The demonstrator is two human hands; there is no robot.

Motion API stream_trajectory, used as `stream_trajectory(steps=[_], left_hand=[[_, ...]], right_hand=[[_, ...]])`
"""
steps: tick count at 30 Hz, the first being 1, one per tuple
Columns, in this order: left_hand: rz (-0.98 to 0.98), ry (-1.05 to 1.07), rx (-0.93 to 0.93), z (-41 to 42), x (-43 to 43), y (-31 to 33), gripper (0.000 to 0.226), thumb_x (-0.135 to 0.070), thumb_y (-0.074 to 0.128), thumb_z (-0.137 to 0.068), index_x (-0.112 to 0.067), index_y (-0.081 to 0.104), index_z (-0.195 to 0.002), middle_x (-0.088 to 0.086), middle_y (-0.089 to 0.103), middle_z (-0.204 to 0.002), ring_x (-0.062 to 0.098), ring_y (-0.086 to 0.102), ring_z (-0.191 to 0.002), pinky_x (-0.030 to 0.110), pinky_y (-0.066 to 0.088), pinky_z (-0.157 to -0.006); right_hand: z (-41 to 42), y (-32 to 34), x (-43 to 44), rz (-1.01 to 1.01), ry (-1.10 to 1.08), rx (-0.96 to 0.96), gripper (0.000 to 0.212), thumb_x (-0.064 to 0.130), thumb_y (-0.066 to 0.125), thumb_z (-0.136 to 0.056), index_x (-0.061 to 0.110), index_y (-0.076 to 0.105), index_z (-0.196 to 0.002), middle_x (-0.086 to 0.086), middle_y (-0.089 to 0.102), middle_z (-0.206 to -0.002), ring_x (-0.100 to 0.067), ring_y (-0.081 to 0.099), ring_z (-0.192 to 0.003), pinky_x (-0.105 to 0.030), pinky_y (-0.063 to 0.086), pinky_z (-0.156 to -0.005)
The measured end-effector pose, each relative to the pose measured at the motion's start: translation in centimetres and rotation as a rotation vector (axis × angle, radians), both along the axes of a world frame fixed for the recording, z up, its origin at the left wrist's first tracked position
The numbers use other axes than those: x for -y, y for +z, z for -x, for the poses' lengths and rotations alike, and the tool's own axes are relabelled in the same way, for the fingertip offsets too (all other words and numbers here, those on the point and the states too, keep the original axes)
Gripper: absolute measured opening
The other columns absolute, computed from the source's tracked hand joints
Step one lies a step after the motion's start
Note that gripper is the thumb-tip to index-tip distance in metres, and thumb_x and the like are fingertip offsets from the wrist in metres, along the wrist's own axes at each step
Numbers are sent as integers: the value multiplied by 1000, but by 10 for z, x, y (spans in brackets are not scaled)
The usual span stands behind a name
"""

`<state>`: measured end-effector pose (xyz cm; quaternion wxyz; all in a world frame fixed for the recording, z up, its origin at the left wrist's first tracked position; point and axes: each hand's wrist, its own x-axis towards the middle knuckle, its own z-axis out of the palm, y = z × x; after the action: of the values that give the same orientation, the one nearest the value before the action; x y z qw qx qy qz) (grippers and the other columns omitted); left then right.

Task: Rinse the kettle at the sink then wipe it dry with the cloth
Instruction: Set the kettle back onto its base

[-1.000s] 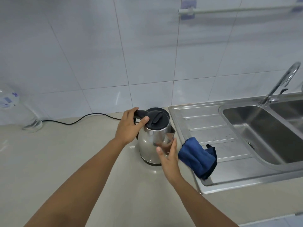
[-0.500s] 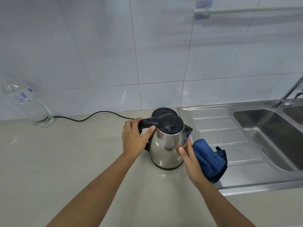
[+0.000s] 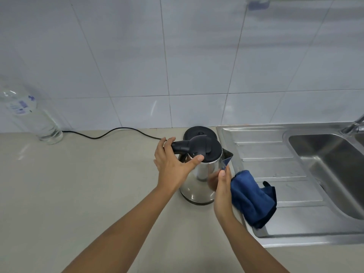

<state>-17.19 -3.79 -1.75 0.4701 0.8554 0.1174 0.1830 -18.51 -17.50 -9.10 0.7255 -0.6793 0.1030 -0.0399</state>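
Kettle (image 3: 202,174) upright, off its base (image 3: 200,132) and just in front of it, at the worktop (image 3: 98,184) edge next to the drainer (image 3: 275,150); can't tell if its foot touches down. Left hand (image 3: 173,164) grasps the handle (image 3: 180,145), thumb on the lid (image 3: 208,148). Right hand (image 3: 221,190) lies flat on the steel wall under the spout (image 3: 226,156), fingers (image 3: 222,174) straight, gripping nothing. Spout points right toward the basin (image 3: 325,174), well right of both hands. Cloth (image 3: 252,198) sits on the drainer just beside the right hand, in the carry path.
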Motion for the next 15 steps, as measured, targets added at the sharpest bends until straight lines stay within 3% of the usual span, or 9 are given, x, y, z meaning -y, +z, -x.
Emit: stream_trajectory(steps=[3,8,12,15], left_hand=[[27,32,8,-8,2,6,107,-79,58,-50,-18,40,-136,2,36,-137,24,31,-131,48,31,-109],[57,117,23,-32,11,17,103,-79,56,-50,-18,43,-132,-3,37,-128,22,32,-128,47,30,-109],[77,166,44,-65,15,29,96,-81,52,-57,-20,42,-131,-2,38,-131,22,30,-129,48,29,-109],[105,188,75,-93,17,38,89,-81,47,-63,-21,42,-128,-2,38,-130,21,30,-127,49,29,-109]], right_hand=[[-12,0,0,11,-6,-13,80,74,34,-83,30,32,-150,1,47,-147,-15,41,-136,-42,30,-115],[-41,13,6,9,57,-46,82,77,32,-80,34,31,-150,6,44,-149,-12,38,-137,-44,28,-116],[-78,36,13,0,95,-24,68,71,33,-85,36,40,-143,11,52,-139,-7,45,-129,-28,38,-104],[-110,46,19,22,122,-45,62,65,31,-93,31,38,-144,9,52,-139,-11,46,-130,-28,40,-100]])
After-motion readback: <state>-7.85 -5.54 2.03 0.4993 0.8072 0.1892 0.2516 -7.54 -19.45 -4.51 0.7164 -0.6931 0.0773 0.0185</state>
